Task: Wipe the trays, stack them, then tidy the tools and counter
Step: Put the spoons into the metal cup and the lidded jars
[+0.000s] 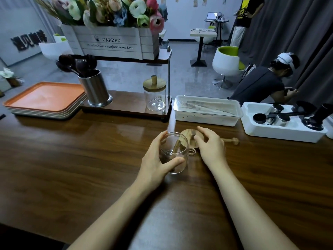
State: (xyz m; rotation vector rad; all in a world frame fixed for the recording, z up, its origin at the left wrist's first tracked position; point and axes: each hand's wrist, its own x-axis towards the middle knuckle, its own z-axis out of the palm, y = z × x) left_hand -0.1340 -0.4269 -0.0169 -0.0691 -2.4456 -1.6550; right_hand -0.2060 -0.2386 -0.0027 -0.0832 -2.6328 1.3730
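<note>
Jar (177,154): stood on counter (72,159) at mid-width, well in from the near edge, lidless, with a wooden stick (175,145) leaning inside. Gripped round the side by left hand (155,159), fingers curled behind the glass, thumb laid across the front. Just behind and right of jar, seen tilted: lid (187,134), wooden, pinched at its knob by right hand (210,145), thumb and curled fingers closed on it, index finger arched above. Contact between lid and counter: could not tell. Behind right hand, flat on counter: wooden dipper (232,140), round end pointing right. Farther back, side by side along the far edge: covered white box (207,110), then, at the right, open white tub (288,136) holding dark and steel coffee tools (277,116). Left of box, on a low rack (126,105): second jar (155,98) with its wooden lid on, and steel cup (94,89) crammed with dark spoons (72,64). On rack's upper shelf: crate (115,40) of flowers (115,8). At far left of counter, beside rack: trays (45,100), stacked, orange one on top. Beyond counter, at right: crouched person (261,85) by a curtain (306,51).
</note>
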